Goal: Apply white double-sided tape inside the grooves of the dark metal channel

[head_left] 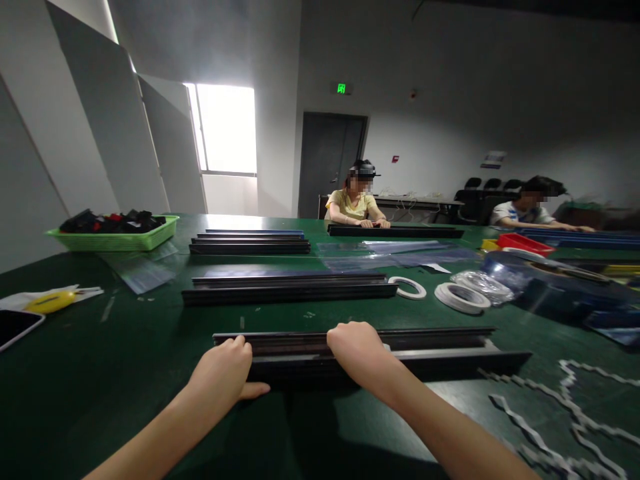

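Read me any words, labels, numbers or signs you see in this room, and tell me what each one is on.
Green lit sign above the dark door: too small and blurred to read.
Small red plate on the wall right of the door: unreadable.
Blue and white notice on the far wall: too blurred to read.
No readable text anywhere else.

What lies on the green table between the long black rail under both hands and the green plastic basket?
In the head view, only bare green table and clear plastic sleeves separate the black rail from the green basket.
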Demonstrator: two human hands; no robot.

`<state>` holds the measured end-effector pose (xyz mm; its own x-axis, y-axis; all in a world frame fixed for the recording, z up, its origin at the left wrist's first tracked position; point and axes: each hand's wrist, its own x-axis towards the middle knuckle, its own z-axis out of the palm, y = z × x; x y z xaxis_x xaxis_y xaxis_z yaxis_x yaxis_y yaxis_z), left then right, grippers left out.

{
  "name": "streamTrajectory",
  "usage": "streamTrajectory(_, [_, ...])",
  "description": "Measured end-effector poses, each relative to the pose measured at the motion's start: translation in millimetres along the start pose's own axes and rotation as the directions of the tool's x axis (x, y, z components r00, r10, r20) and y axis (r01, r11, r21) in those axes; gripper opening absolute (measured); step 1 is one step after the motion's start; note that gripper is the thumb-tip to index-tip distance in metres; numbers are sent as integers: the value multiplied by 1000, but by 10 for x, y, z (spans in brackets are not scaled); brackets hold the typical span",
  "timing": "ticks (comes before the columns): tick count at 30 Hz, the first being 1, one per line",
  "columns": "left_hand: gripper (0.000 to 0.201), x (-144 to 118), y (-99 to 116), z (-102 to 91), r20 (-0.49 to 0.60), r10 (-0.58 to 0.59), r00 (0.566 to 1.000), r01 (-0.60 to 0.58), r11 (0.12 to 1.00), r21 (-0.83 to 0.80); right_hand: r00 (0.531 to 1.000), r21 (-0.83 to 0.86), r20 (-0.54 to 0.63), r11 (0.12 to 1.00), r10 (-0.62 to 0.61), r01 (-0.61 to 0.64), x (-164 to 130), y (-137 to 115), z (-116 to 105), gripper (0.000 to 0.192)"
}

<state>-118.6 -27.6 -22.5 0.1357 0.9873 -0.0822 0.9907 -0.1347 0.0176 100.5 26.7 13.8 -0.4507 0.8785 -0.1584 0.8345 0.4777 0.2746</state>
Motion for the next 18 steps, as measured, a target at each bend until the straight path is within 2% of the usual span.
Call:
streamTrajectory(8, [49,25,-26,43,-12,28,1000,-28,999,35,1000,0,2,1000,3,-3,-7,1,-3,20])
streamTrajectory(18, [48,47,51,65,-97,169,981,-167,986,22,1000,-16,12,1000,9,-9,-13,-7,-26,18])
